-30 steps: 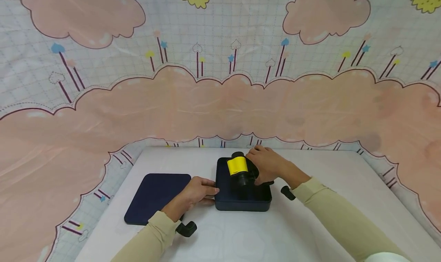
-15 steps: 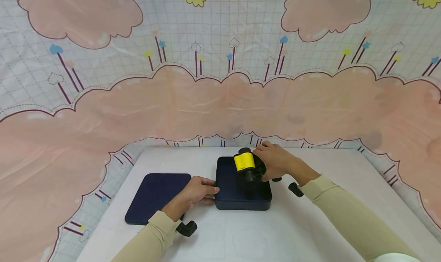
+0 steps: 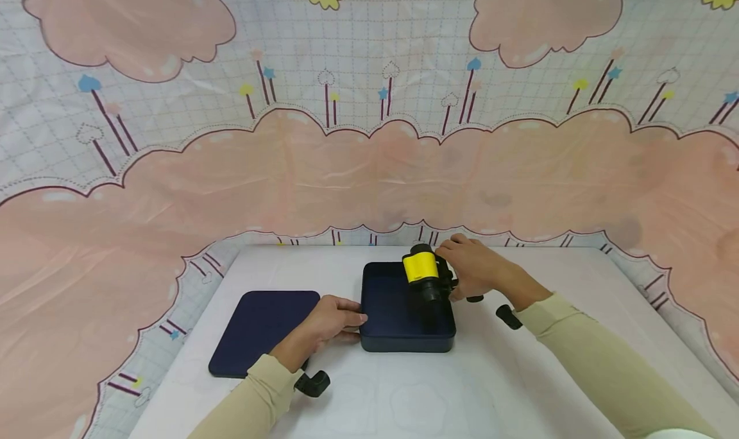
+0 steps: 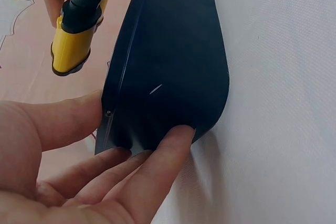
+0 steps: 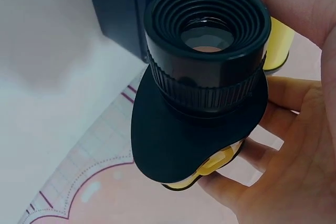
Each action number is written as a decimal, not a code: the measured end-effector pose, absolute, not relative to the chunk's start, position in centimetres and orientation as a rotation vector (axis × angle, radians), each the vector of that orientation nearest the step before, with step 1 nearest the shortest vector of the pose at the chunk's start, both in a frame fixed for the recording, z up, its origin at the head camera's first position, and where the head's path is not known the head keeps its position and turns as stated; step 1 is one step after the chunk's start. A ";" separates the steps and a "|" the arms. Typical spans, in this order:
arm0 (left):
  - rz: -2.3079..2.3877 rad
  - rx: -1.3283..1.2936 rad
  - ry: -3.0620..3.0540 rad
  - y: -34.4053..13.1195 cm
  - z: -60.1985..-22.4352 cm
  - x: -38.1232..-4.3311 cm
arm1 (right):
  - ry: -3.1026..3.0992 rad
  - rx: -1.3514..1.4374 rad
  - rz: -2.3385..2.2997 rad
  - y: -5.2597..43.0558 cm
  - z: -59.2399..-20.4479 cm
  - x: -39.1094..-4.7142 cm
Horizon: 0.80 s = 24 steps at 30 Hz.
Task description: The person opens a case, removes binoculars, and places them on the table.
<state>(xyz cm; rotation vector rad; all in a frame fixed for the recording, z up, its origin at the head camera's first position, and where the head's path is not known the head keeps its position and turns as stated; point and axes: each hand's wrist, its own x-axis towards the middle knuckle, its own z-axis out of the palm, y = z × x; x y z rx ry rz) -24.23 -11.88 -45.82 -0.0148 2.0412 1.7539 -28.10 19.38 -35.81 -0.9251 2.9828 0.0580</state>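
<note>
Yellow-and-black binoculars [image 3: 423,269] hang over the one o'clock corner of an open, rectangular navy box [image 3: 398,317], held by the right hand [image 3: 479,267] with curled fingers. The left hand [image 3: 326,320], fingers loosely extended, touches the box at nine o'clock. Only the head view shows the flat navy panel [image 3: 262,333] beyond; only the left wrist's, a pale mark [image 4: 156,89]; only the right wrist's, the ringed black eyepiece [image 5: 207,69] close up.

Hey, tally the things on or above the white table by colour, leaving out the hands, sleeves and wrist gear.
Dark blue: 2 (open box, flat panel)
Yellow and black: 1 (binoculars)
Total: 3
</note>
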 end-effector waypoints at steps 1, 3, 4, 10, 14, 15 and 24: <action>1.754 -0.014 2.044 -11.9 -45.8 -24.2 | 2.986 -0.922 0.057 19.5 -35.9 -28.1; 1.753 -0.009 2.047 -11.8 -45.7 -24.0 | 2.995 -0.903 0.050 20.0 -36.0 -28.1; 1.750 0.000 2.045 -11.8 -45.6 -24.0 | 3.001 -0.900 0.050 20.3 -36.1 -28.0; 1.754 0.031 2.041 -11.8 -45.7 -24.3 | 3.028 -0.870 0.027 21.7 -36.3 -28.1; 1.755 0.020 2.040 -11.9 -45.8 -24.2 | 3.032 -0.859 0.024 22.1 -36.2 -27.8; 1.753 0.018 2.038 -11.9 -45.7 -24.2 | 3.034 -0.858 0.023 22.3 -36.2 -27.7; 1.753 0.004 2.040 -12.0 -45.6 -24.0 | 3.061 -0.857 0.021 24.0 -35.9 -27.0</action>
